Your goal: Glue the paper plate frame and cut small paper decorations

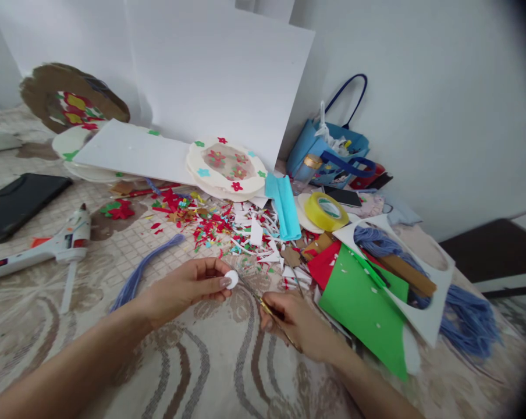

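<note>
My left hand (202,285) pinches a small white round piece (232,280) between thumb and fingertips, above the front of the table. In my right hand (295,320) is a pair of scissors (251,289), with the fingers closed around its gold-coloured handles. The blades point up and left, and their tips reach the edge of the white piece. Whether they touch it I cannot tell. Just beyond both hands lies a heap of red, white and green cut scraps (228,224). A bundle of blue-purple yarn (143,270) rests beside my left wrist.
A glue gun (73,238) and a black phone (22,201) lie at left. Decorated round frames (193,160) stand behind the scraps. On the right are yellow tape (317,215), a green sheet (359,308), a white cut-out sheet (440,314) and a blue bag (306,142).
</note>
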A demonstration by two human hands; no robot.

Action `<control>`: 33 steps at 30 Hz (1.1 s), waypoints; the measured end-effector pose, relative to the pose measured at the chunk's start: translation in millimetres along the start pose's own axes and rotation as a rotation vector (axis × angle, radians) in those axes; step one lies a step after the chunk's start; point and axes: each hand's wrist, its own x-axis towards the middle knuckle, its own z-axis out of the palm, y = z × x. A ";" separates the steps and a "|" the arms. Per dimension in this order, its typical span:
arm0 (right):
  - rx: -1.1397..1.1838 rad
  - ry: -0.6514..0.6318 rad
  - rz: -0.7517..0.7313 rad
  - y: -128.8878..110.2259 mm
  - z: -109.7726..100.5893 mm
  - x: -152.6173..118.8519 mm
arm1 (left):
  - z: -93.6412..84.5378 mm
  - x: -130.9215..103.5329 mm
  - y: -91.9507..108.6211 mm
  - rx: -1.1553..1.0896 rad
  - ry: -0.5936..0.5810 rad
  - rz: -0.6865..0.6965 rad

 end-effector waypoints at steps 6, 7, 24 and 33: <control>-0.031 -0.041 -0.018 -0.1 1.1 -3.2 | -1.2 -0.7 -1.6 -0.004 -0.017 0.004; -0.027 -0.042 -0.017 0.0 1.1 -3.2 | -1.3 -0.6 -1.8 -0.003 -0.015 0.002; -0.002 -0.003 -0.018 -5.2 2.3 0.7 | -2.6 0.2 -0.2 0.012 -0.005 0.011; 0.013 0.027 -0.016 -7.9 4.0 -1.4 | -0.2 0.0 -1.9 -0.028 -0.003 -0.028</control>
